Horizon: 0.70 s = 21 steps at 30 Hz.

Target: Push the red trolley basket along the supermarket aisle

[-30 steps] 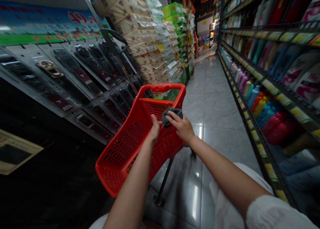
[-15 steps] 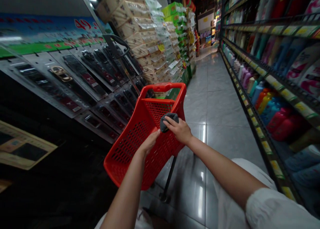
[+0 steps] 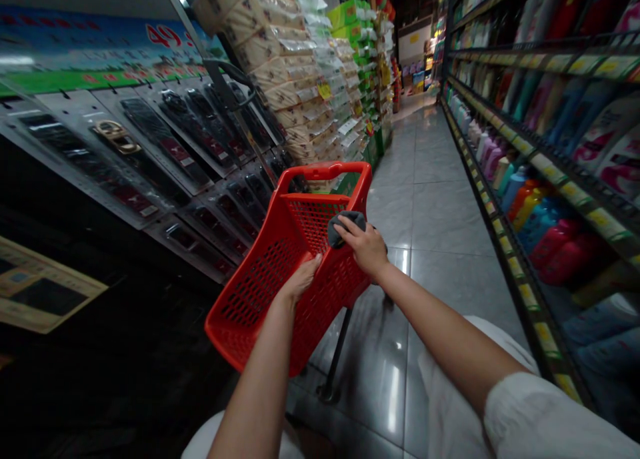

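A red plastic shopping cart [image 3: 260, 265] with perforated walls stands in front of me, tilted in my view. In my right hand [image 3: 369, 249] is a dark grey cloth [image 3: 345, 229], which the fingers press against the cart's near side rim close to the handle end. My left hand [image 3: 301, 280] is closed on the same rim a little lower down. Its thumb shows, while most of the other fingers are hidden. No goods are visible in the part of the basket that I can see.
Packaged belts [image 3: 175, 125] hang on a rack at left. Stacked tissue packs [image 3: 285, 65] and green packages [image 3: 350, 22] stand beyond the cart. Shelves of bottles [image 3: 540, 225] line the right side. A grey tiled aisle [image 3: 430, 152] runs ahead.
My right hand and the grey cloth have slid a short way up and right along the rim, towards the handle end. My left hand stays at nearly the same place.
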Each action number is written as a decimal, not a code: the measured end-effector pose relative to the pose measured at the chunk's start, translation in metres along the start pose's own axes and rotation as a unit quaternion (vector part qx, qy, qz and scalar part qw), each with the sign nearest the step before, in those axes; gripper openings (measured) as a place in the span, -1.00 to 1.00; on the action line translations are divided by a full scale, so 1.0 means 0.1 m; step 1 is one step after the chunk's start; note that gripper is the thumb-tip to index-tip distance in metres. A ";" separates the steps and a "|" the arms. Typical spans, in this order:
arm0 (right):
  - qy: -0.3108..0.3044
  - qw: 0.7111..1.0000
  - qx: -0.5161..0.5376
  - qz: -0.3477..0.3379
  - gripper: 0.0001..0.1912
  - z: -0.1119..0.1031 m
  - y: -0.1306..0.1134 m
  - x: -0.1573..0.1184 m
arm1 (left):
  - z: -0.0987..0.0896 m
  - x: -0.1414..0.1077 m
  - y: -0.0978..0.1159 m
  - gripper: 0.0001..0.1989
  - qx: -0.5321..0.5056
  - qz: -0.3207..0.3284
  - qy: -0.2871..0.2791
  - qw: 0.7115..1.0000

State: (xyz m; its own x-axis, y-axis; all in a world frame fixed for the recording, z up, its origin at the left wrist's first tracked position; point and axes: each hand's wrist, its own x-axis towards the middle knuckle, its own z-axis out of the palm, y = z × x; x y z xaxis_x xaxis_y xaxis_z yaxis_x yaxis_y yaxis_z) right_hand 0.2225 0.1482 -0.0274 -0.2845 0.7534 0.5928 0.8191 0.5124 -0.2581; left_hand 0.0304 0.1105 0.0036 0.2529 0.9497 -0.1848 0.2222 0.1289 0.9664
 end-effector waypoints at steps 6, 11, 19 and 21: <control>-0.007 0.998 0.063 -0.006 -0.22 0.09 -0.13 -0.11 | -0.04 0.06 -0.02 -0.28 0.073 0.064 0.011 0.995; 0.042 0.991 0.112 0.067 -0.22 0.12 0.05 -0.05 | 0.01 -0.02 -0.01 -0.51 0.281 0.175 0.099 0.939; 0.064 0.976 0.147 0.145 -0.35 0.50 0.07 -0.11 | 0.40 -0.22 -0.07 -0.29 0.605 0.133 0.234 0.749; 0.054 0.980 0.147 0.121 -0.33 0.57 -0.01 -0.16 | 0.43 -0.22 -0.07 -0.31 0.633 0.121 0.242 0.725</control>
State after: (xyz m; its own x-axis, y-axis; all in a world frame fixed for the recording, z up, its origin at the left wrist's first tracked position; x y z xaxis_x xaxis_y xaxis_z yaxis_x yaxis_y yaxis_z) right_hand 0.1976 0.1591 -0.0805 -0.0326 0.8278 0.5600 0.6719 0.4330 -0.6009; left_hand 0.0640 0.0761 -0.0071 0.1361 0.9292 0.3435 0.9906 -0.1322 -0.0349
